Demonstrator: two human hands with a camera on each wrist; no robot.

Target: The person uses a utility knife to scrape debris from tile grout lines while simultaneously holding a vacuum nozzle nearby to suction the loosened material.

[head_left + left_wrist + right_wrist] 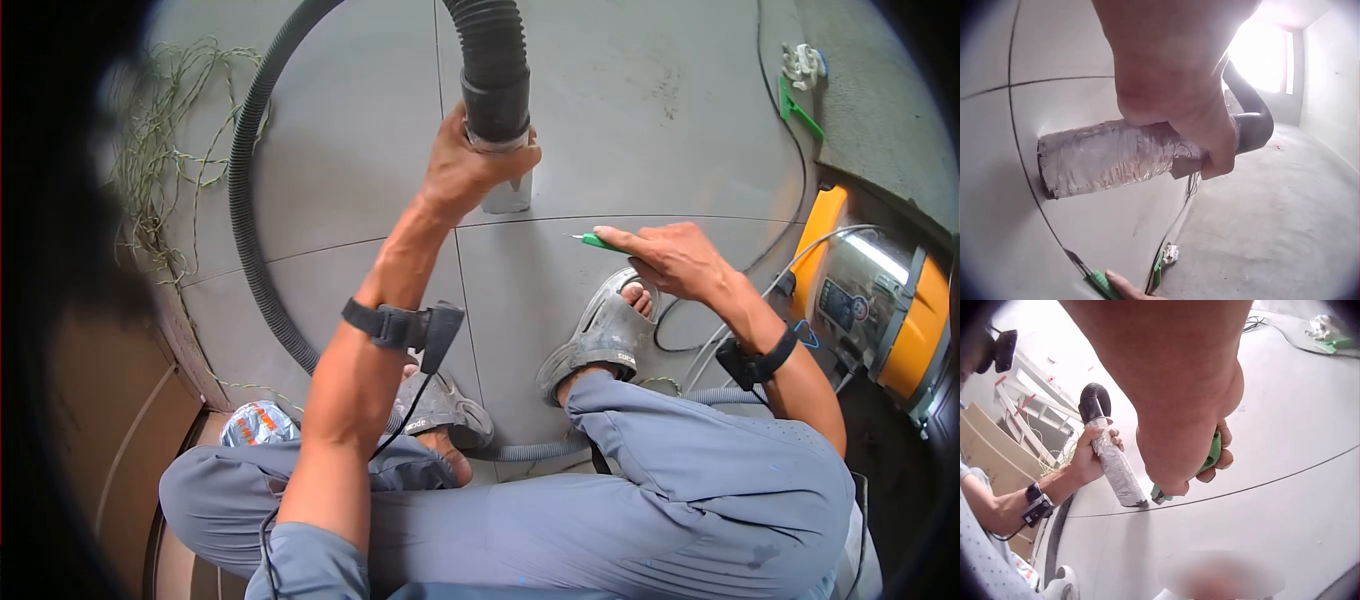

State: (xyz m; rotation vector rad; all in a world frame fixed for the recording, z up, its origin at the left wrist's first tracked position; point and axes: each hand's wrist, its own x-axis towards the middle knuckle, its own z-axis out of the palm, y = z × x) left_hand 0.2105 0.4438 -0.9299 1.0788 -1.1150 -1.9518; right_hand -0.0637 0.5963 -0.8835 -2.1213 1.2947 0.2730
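My left hand point(468, 168) grips a vacuum hose nozzle point(1100, 161), a tube wrapped in wrinkled silver tape. Above the grip, the black ribbed hose point(490, 45) curves away from it. The nozzle's mouth is down at the tiled floor, close to a tile seam point(1210, 499). In my right hand point(685, 262) is a green-handled utility knife point(604, 242), its thin metal blade pointing left towards the nozzle. The left wrist view shows the blade point(1076, 259) right over the seam. My right wrist hides most of the handle in the right wrist view.
A yellow vacuum machine point(822, 235) stands at the right. Tangled cord point(160, 165) lies on the left, near a silver-and-orange packet point(258, 424). Another green tool point(802, 112) and a crumpled white piece point(803, 65) lie at the far right. Grey hose loops around the feet.
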